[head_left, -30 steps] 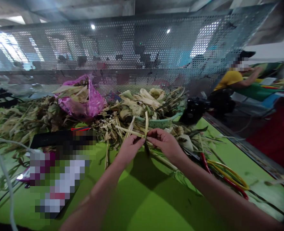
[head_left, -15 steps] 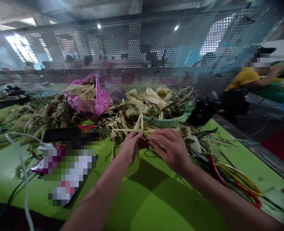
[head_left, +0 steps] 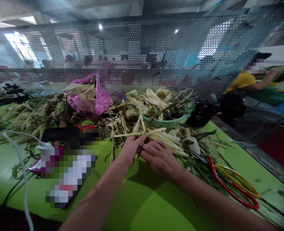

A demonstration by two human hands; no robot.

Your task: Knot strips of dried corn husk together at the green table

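Observation:
My left hand (head_left: 131, 148) and my right hand (head_left: 159, 156) meet over the green table (head_left: 142, 199), both pinched on pale yellow-green leaf strips (head_left: 161, 136). The strips fan out to the right and up from my fingers. Just behind them lies a heap of dried leaves (head_left: 122, 123), partly in a teal basket (head_left: 167, 123). My fingertips touch each other around the strips' crossing point.
A pink plastic bag (head_left: 90, 98) of leaves sits at the back left. Red and yellow hoops (head_left: 233, 184) lie at the right. A white cable (head_left: 21, 163) runs at the left. A perforated metal screen (head_left: 137, 54) backs the table. Another person in yellow (head_left: 243, 81) sits far right.
My right hand has dropped lower and nearer to me, uncovering a fan of strips that now points right. My left hand keeps its pinch in about the same place.

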